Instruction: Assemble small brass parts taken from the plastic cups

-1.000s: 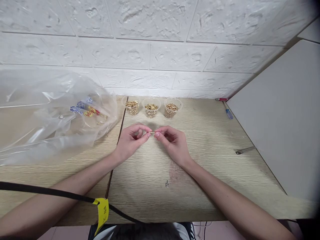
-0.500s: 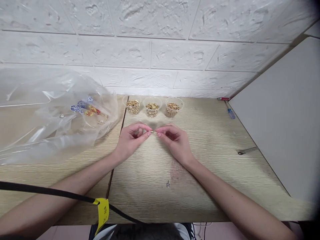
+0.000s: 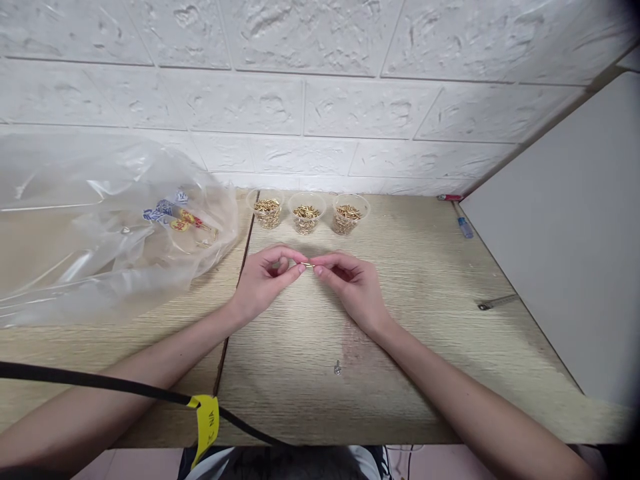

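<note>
My left hand (image 3: 267, 277) pinches one end of a small brass-coloured pin (image 3: 307, 265) between thumb and forefinger. Opposite it, my right hand (image 3: 353, 283) is closed in a pinch on a brass piece at the other side. The fingertips nearly meet, and whether the two pieces are joined I cannot tell. Behind my hands stand three clear plastic cups in a row: the left cup (image 3: 267, 212), the middle cup (image 3: 306, 215) and the right cup (image 3: 349, 215). Each holds many small brass-coloured pins; those in the right cup look more coppery.
A large clear plastic bag (image 3: 115, 233) lies at the left. A small metal screw-like part (image 3: 337, 367) rests near the front. To the right are a blue-handled screwdriver (image 3: 465, 228), a red-handled tool (image 3: 449, 197), a metal tool (image 3: 497, 302) and a white panel (image 3: 565, 227). A black cable (image 3: 95, 381) crosses the lower left.
My hands have come slightly closer together, and the gap between the pinched brass pieces has narrowed. The cups and tools stay in place; the view shifts a little.
</note>
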Available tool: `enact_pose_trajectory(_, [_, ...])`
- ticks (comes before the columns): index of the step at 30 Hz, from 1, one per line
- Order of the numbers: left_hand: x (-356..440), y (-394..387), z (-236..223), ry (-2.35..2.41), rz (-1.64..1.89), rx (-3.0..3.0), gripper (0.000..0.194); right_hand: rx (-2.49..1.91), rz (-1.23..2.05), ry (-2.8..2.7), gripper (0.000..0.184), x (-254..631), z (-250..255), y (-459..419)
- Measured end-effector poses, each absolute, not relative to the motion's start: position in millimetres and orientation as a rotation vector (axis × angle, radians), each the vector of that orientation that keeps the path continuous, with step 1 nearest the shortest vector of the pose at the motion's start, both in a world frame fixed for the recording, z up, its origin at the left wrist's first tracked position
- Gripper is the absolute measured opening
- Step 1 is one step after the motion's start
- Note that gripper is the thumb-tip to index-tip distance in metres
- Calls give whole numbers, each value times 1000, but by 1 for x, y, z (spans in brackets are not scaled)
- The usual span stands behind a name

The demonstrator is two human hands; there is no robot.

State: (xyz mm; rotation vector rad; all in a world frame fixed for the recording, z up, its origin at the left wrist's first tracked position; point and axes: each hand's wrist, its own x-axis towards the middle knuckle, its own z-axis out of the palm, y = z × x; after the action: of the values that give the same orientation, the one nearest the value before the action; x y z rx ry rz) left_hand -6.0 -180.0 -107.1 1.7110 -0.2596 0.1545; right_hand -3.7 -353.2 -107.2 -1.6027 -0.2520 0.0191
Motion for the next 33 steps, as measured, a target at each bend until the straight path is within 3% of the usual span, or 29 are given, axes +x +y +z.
enact_pose_trajectory(10, [-7, -180, -105, -274, 159, 1681, 11, -1786, -151, -469, 8, -6, -107, -356])
enact_pose_trajectory(33, [-7, -181, -112, -445, 292, 1799, 10, -1559, 83, -330, 16, -8, -102, -354])
